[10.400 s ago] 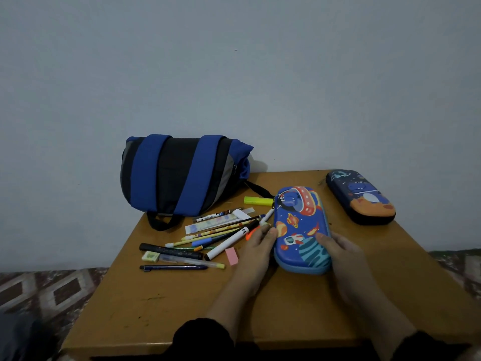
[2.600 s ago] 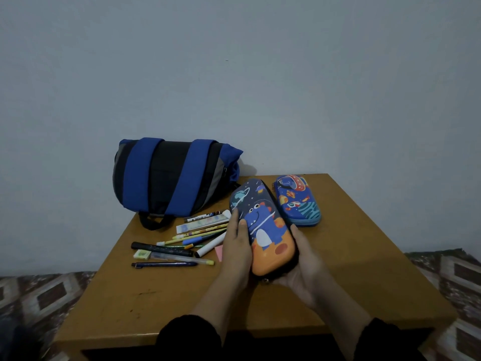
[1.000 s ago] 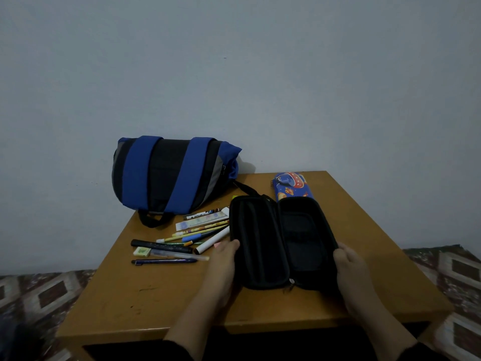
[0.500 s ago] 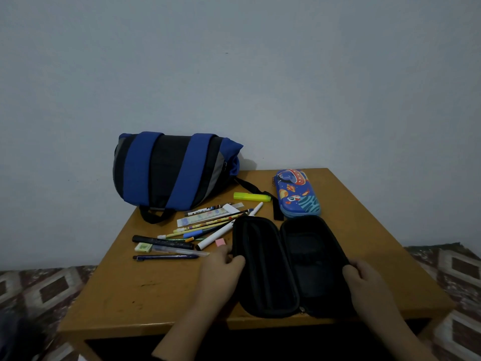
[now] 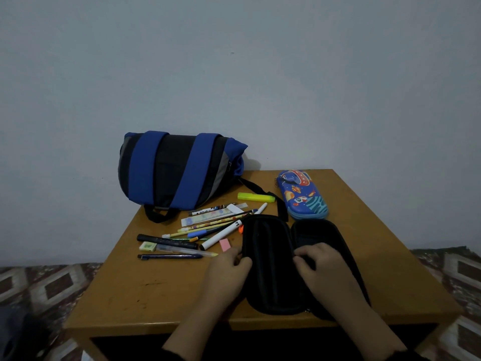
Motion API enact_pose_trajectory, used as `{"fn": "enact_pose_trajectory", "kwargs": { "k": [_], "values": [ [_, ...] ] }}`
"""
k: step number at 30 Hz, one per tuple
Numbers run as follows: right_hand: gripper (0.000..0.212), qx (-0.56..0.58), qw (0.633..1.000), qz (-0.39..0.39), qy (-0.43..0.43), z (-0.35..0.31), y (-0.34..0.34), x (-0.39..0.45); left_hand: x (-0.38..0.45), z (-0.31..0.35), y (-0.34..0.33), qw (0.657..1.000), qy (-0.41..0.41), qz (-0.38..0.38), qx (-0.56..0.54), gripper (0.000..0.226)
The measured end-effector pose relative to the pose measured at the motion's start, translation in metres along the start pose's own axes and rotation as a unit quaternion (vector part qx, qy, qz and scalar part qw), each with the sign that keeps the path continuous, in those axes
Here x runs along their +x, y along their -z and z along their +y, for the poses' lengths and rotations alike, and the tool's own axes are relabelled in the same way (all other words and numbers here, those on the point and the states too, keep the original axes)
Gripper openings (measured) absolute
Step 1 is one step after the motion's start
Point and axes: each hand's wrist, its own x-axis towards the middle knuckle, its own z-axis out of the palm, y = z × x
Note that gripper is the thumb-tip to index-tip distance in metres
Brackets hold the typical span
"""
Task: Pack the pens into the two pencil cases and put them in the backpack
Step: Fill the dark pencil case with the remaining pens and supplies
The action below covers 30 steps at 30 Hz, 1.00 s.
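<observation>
You have only opened the black case [image 5: 270, 267]; both hands' fingers [image 5: 303, 256] curl on its rims, pens [image 5: 208, 226] unpacked beside it.

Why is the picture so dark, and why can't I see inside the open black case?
Head view: the room light is dim, so the black open pencil case shows almost no inner detail; the yellow highlighter still stands out; both hands, left hand and right hand, look slightly soft.

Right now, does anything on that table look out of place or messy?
Only the loose pile of pens and pencils scattered at angles beside the open black pencil case. The blue rocket-print pencil case lies closed; nothing looks damaged.
</observation>
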Motion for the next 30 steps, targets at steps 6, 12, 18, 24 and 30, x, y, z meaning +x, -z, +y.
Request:
{"fn": "enact_pose_trajectory", "kwargs": {
  "k": [6, 12, 18, 24, 30],
  "values": [
    [0.044, -0.042, 0.998, -0.045, -0.03, -0.005, -0.014, 0.014, 0.002, -0.011, -0.001, 0.998, -0.009, 0.029, -0.06, 0.027],
    [0.027, -0.08, 0.992, -0.082, -0.061, -0.012, -0.016, 0.02, 0.009, -0.007, -0.001, 0.979, -0.061, 0.195, -0.007, 0.02],
    [0.037, -0.141, 0.987, -0.021, -0.077, -0.024, -0.028, 0.016, 0.038, -0.008, 0.002, 0.94, -0.122, 0.243, 0.204, 0.028],
    [0.027, -0.13, 0.99, -0.007, -0.046, -0.018, -0.026, 0.014, 0.067, 0.007, 0.015, 0.925, -0.048, 0.138, 0.35, 0.025],
    [0.032, 0.067, 0.997, -0.023, -0.042, 0.003, 0.001, 0.013, 0.077, 0.016, 0.017, 0.902, -0.046, 0.086, 0.42, 0.024]
  ]
}}
